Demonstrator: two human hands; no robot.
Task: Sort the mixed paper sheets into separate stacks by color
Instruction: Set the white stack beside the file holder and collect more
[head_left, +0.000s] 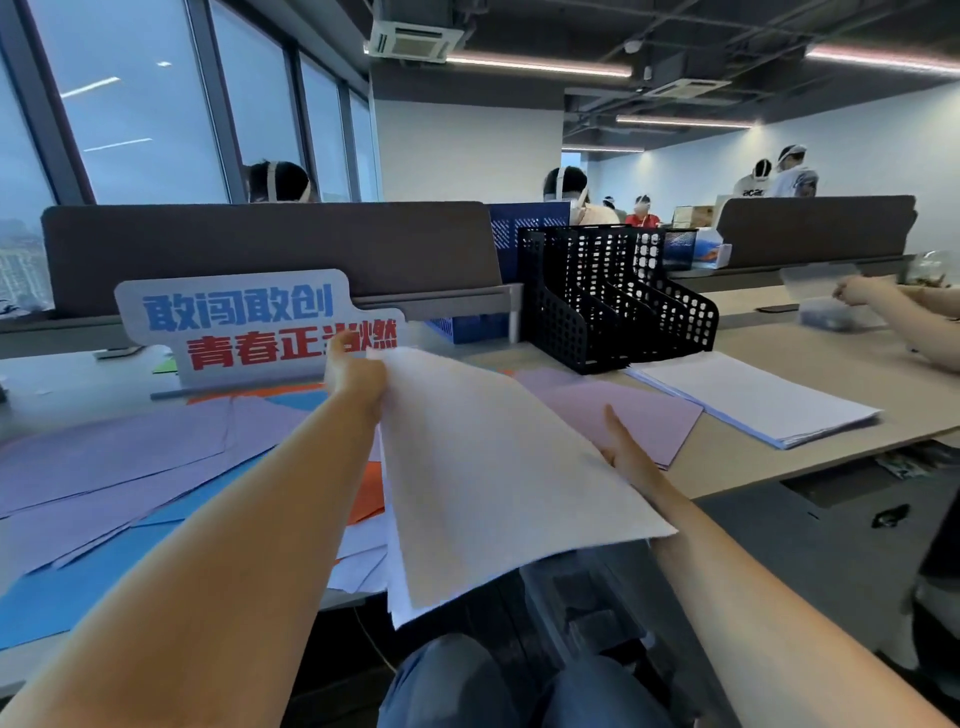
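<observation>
I hold a thin bundle of white sheets lifted above the desk's front edge. My left hand grips its far left corner. My right hand holds its right edge, thumb on top and fingers hidden underneath. Below and to the left lie mixed loose sheets: purple, blue and orange. A pink stack lies just beyond my right hand. A white stack sits farther right on the desk.
A black mesh file rack stands behind the stacks, and a white sign with blue and red characters stands at the back left. A grey partition closes the desk's rear. Another person's hands work at the right.
</observation>
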